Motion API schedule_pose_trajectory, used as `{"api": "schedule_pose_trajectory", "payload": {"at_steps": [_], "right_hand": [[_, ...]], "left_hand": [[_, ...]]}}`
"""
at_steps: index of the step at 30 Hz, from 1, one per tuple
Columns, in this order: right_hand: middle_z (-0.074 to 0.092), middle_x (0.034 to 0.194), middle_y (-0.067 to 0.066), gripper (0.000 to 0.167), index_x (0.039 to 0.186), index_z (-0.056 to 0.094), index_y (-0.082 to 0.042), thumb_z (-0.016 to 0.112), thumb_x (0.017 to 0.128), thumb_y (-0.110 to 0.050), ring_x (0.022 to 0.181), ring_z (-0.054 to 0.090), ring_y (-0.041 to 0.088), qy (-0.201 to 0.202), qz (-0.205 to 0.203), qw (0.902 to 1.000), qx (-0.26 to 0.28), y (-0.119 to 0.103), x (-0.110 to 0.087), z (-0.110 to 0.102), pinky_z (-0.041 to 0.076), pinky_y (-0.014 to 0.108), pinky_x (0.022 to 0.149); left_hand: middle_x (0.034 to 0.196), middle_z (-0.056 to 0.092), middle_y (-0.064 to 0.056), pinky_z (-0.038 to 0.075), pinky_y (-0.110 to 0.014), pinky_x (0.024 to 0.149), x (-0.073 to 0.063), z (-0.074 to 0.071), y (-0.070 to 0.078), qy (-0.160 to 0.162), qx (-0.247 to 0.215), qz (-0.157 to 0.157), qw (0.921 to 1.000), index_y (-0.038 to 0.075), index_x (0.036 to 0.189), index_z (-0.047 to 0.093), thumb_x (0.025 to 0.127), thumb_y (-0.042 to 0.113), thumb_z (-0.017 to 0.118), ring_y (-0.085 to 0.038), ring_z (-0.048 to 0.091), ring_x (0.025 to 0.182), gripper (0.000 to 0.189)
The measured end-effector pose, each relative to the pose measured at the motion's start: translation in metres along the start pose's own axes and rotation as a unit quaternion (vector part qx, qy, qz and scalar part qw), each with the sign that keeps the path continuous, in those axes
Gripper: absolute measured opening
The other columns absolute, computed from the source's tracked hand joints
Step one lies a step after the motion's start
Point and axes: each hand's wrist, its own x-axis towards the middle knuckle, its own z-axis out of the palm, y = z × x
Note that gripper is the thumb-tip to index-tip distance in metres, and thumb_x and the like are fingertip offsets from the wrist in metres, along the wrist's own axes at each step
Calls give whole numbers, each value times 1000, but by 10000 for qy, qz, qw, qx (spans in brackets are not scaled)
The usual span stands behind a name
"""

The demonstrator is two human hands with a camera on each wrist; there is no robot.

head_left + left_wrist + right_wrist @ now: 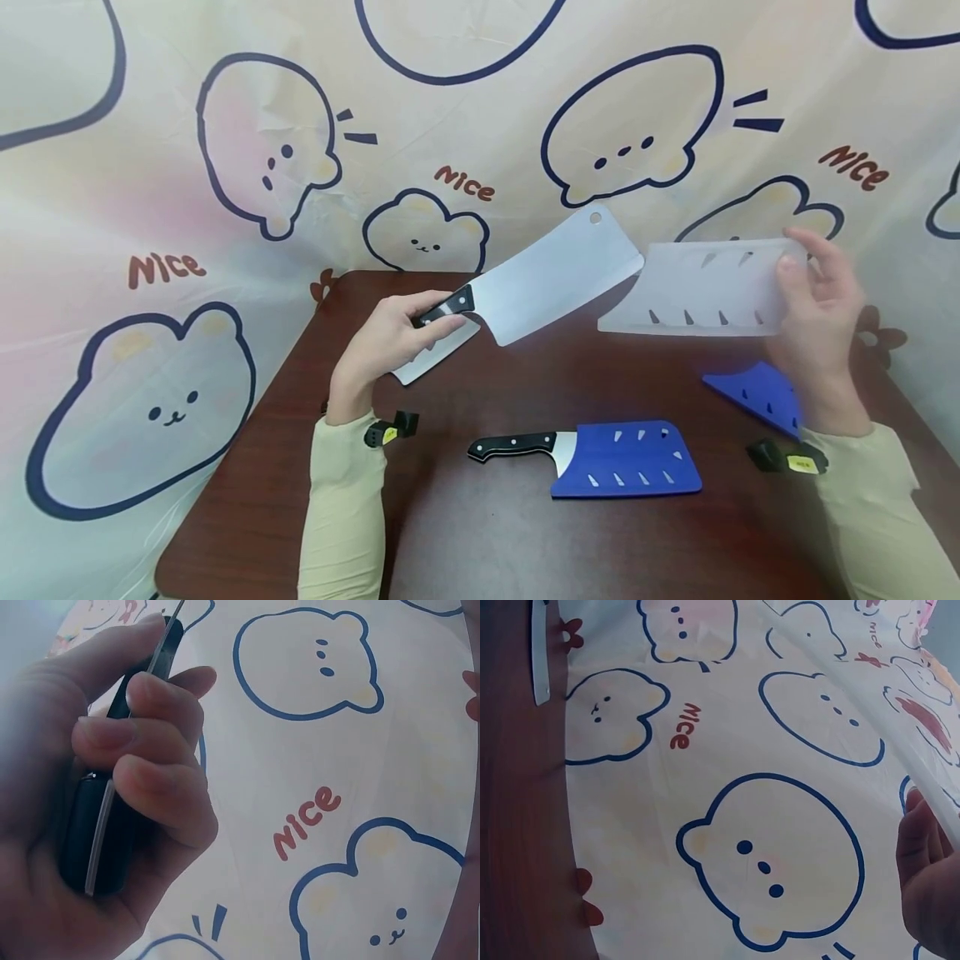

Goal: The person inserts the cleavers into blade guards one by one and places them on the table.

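Note:
My left hand (378, 346) grips the black handle (86, 825) of a cleaver, its fingers curled round it in the left wrist view. The bare blade (558, 275) slants up to the right above the table, a hole near its far corner. My right hand (821, 325) pinches the far end of a translucent white blade guard (697, 292), slotted along its edges. The guard's near end lies close to the blade tip; I cannot tell whether they touch. In the right wrist view the guard (877, 724) shows as a pale strip.
On the brown table (517, 542) lies a second cleaver (517, 446) in a blue blade guard (630, 458). Another blue slotted piece (757, 400) is partly hidden by the right wrist. A pale flat blade-like piece (435, 354) lies below the left hand. A printed cloth (450, 117) hangs behind.

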Motion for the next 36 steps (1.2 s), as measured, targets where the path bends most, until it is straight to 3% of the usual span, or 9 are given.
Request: {"api": "schedule_pose_trajectory", "payload": {"at_steps": [4, 13, 16, 20, 26, 29, 32, 36], "right_hand": [[61, 125, 13, 35, 132, 58, -8, 58, 98, -13, 115, 58, 25, 10, 56, 9999, 146, 2, -1, 1, 56, 21, 80], [61, 129, 14, 35, 133, 58, -11, 59, 98, -16, 121, 56, 26, 172, 208, 9994, 219, 0, 1, -1, 54, 25, 87], [61, 127, 13, 35, 132, 58, -11, 59, 98, -15, 119, 57, 26, 194, 200, 9994, 222, 0, 1, 0, 55, 24, 84], [60, 128, 10, 35, 132, 59, -13, 59, 98, -15, 120, 56, 24, 283, 203, 9994, 62, -3, 1, -3, 53, 27, 92], [63, 118, 14, 33, 128, 62, -5, 61, 95, -10, 105, 61, 25, 444, -347, 9983, 123, -8, 2, -7, 53, 26, 85], [60, 125, 13, 32, 126, 63, -2, 60, 95, -8, 107, 60, 23, 399, -503, 9979, -14, -10, 2, -7, 52, 24, 84], [55, 133, 10, 32, 125, 63, -1, 61, 94, -7, 113, 58, 23, 238, -294, 9993, -3, -11, 2, -8, 53, 22, 82], [56, 133, 9, 33, 126, 63, -1, 63, 94, -10, 113, 59, 23, -38, 100, 9999, -63, -11, 0, -8, 56, 19, 75]], "left_hand": [[76, 59, -6, 46, -30, 54, -1, 2, 6, 54, -12, 41, 10000, 20, 122, 67, 91, 35, 69, -22, 53, 60, 34], [81, 63, -2, 48, -33, 62, -2, 8, 17, 139, 192, 551, 9982, 18, 120, 65, 94, 33, 66, -19, 57, 70, 29], [88, 66, -1, 51, -33, 65, -3, 9, 20, 180, 231, 577, 9979, 18, 121, 65, 93, 33, 67, -17, 59, 73, 31], [94, 68, -1, 53, -32, 67, -5, 8, 22, 111, 172, 550, 9983, 19, 125, 65, 92, 31, 70, -17, 60, 75, 35], [99, 69, 0, 53, -32, 64, -9, 5, 26, -413, 63, 507, 9978, 23, 126, 65, 91, 25, 70, -17, 61, 78, 36], [96, 68, 2, 52, -32, 64, -14, 3, 28, -773, 229, 458, 9957, 25, 122, 67, 90, 23, 70, -16, 61, 78, 33], [90, 66, 5, 51, -32, 63, -19, 0, 31, -1075, 460, 424, 9922, 27, 116, 70, 89, 20, 71, -15, 60, 75, 28], [84, 66, 8, 47, -30, 57, -24, -2, 34, -1443, 710, 477, 9858, 27, 111, 71, 89, 19, 71, -13, 58, 68, 24]]}}
